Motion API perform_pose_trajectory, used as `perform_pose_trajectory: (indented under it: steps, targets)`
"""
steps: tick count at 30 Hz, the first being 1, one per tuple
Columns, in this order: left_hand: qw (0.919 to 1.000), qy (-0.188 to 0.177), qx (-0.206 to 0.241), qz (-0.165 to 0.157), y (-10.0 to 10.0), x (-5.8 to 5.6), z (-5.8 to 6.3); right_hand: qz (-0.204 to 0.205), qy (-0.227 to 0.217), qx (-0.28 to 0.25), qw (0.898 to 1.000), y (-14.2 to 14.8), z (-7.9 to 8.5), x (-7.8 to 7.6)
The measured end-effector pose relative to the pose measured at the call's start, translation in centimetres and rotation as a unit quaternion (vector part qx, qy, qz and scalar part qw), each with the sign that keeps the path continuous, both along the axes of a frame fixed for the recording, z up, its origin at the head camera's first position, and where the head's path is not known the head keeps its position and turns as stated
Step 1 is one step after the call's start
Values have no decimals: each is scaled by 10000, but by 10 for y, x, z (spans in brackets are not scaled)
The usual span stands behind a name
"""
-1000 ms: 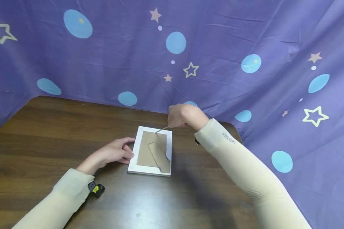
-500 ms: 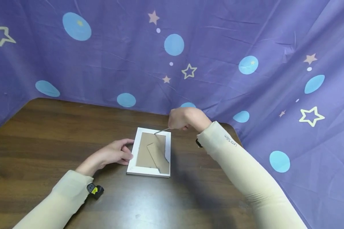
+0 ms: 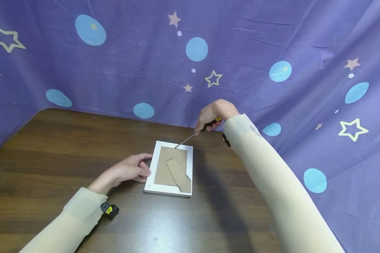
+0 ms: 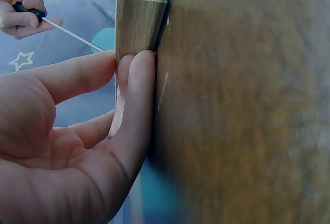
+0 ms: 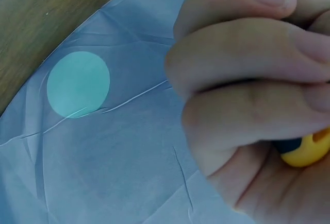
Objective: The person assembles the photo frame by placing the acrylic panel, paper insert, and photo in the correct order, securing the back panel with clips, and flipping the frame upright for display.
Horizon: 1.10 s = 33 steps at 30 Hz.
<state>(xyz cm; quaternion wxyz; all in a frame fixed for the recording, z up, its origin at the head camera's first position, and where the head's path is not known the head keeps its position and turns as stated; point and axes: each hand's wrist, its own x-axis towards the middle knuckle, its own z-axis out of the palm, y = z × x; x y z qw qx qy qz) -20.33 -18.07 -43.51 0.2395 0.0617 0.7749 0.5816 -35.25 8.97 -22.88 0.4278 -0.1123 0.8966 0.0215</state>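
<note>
A picture frame (image 3: 154, 165) lies face down on the table, its white back rim around a brown backing board (image 3: 163, 172) with a fold-out stand leg (image 3: 178, 173) lying flat. My left hand (image 3: 129, 170) holds the frame's left edge; in the left wrist view, its fingers (image 4: 139, 85) press the wooden side. My right hand (image 3: 213, 114) grips a screwdriver (image 3: 190, 137) by its black and yellow handle (image 5: 307, 149). The shaft slants down to the left, its tip at the inner top edge of the rim. Fingers wrap most of the handle in the right wrist view.
The dark wooden table (image 3: 82, 147) stretches around the frame on all sides. A purple curtain (image 3: 139, 59) with stars and blue ovals hangs close behind the table and along its right. A wrist camera (image 3: 110, 210) sits at my left cuff.
My right hand has moved up, back and to the right, showing more of the screwdriver's shaft and its handle. The tip stays at the rim's top edge. My left hand keeps its place on the frame.
</note>
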Motion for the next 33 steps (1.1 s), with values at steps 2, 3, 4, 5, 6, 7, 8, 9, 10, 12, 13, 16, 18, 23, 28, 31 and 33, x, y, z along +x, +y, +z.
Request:
perform_pose_trajectory:
  steps: [2,3,4,5,6,7,8,9,10,12,13,16,18,23,28,31,33]
  targets:
    - [10000,-2,-3,7,0,0,-1,41,-31,27,10000,-1,0,-2]
    - [10000,-4,-8,15,0,1,-2,41,-38,21,10000,-1,0,-3]
    - [10000,-7,-11,26,-1,1,-3,46,-57,13,10000,-2,-1,-4]
    - [10000,-10,-9,31,0,0,-2,45,-83,-1,10000,-1,-1,-4]
    - [10000,-11,-15,31,1,0,-2,42,-103,-9,9999,0,-1,-4]
    - [10000,-13,-23,29,1,0,-2,32,-123,-17,9999,1,-2,-4]
    - [10000,-10,-34,23,2,0,-2,20,-146,-34,9999,1,-2,-4]
    - [10000,-13,-38,22,2,0,-2,22,-153,-41,9999,1,-2,-4]
    - [10000,-17,-33,20,2,0,-2,46,-140,-39,9999,1,-2,-3]
    - [10000,-17,-19,16,2,0,-2,83,-86,-33,9999,-1,-2,-3]
    - [10000,-14,-15,14,1,0,-2,114,-52,-20,9999,-3,-1,-2]
    - [10000,-13,-5,12,1,1,-2,261,38,70,9996,-8,1,0]
    - [10000,-16,-18,12,0,1,-1,373,61,142,9992,-13,2,2]
    - [10000,-61,-79,1,-1,1,1,573,172,399,9974,-25,4,9]
    - [9998,-67,-179,-22,-1,0,2,349,438,679,9961,-37,9,15]
    - [9998,-76,-172,-20,-1,-1,2,228,515,813,9951,-46,12,18]
    - [9999,-93,-129,-22,0,-1,1,259,505,920,9941,-51,14,20]
